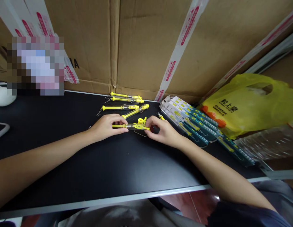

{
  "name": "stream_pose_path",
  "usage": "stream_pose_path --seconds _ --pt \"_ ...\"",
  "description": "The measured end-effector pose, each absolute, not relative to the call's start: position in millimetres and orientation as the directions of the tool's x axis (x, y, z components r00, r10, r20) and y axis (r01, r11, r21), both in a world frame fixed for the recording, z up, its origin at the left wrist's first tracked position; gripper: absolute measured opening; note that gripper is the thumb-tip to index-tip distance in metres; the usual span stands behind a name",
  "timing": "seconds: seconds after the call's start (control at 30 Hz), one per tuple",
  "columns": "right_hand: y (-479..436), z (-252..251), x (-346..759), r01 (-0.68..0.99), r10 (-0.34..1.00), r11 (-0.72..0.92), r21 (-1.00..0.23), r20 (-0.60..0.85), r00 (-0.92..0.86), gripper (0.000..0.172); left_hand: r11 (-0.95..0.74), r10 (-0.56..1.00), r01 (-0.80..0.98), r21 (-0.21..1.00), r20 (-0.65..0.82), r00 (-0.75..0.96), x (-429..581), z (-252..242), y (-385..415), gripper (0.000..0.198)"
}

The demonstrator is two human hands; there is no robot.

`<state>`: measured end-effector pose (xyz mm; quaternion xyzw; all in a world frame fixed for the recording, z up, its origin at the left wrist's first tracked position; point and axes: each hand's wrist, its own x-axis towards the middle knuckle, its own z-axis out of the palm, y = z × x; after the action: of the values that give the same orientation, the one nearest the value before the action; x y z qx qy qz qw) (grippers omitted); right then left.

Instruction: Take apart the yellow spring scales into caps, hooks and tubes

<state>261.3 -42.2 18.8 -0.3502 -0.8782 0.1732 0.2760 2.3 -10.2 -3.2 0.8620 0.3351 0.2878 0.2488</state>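
Note:
My left hand (108,126) and my right hand (162,130) meet over the black table (66,164), both pinching one yellow pen-shaped tool (131,126) with a clear middle and a wire hook. The left fingers grip its thin yellow end, the right fingers its clip end. A small yellow clip piece (142,120) lies just behind the tool. Several more yellow tools (124,102) lie in a loose group farther back, near the cardboard.
Cardboard boxes (141,44) with printed tape wall off the back. A fanned stack of packaging cards (191,121) lies to the right, beside a yellow plastic bag (250,104) and clear plastic sleeves (269,142). A white object (3,96) sits at far left.

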Motion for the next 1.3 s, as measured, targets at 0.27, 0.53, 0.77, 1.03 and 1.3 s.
stream_pose_path --seconds 0.27,0.53,0.77,1.03,1.3 --pt "-41.4 20.5 263.3 0.536 0.720 0.682 -0.498 0.330 -0.610 0.009 -0.651 0.719 0.435 0.622 0.323 0.615 2.0 -2.4 -10.3 0.027" --pt "-42.3 24.4 264.3 0.515 0.728 0.671 -0.534 0.340 -0.595 0.010 -0.647 0.724 0.434 0.627 0.328 0.607 2.4 -3.6 -10.0 0.028" --pt "-42.3 26.1 264.7 0.453 0.764 0.611 -0.649 0.334 -0.552 0.013 -0.648 0.726 0.436 0.624 0.333 0.602 2.1 -4.8 -9.2 0.029" --pt "-39.6 25.7 263.3 0.389 0.813 0.538 -0.748 0.337 -0.475 0.015 -0.647 0.730 0.439 0.623 0.340 0.593 2.9 -3.7 -10.6 0.026" --pt "-33.1 19.8 266.2 0.541 0.794 0.602 -0.588 0.369 -0.483 0.008 -0.640 0.745 0.445 0.626 0.366 0.557 3.4 -4.7 -10.6 0.027"
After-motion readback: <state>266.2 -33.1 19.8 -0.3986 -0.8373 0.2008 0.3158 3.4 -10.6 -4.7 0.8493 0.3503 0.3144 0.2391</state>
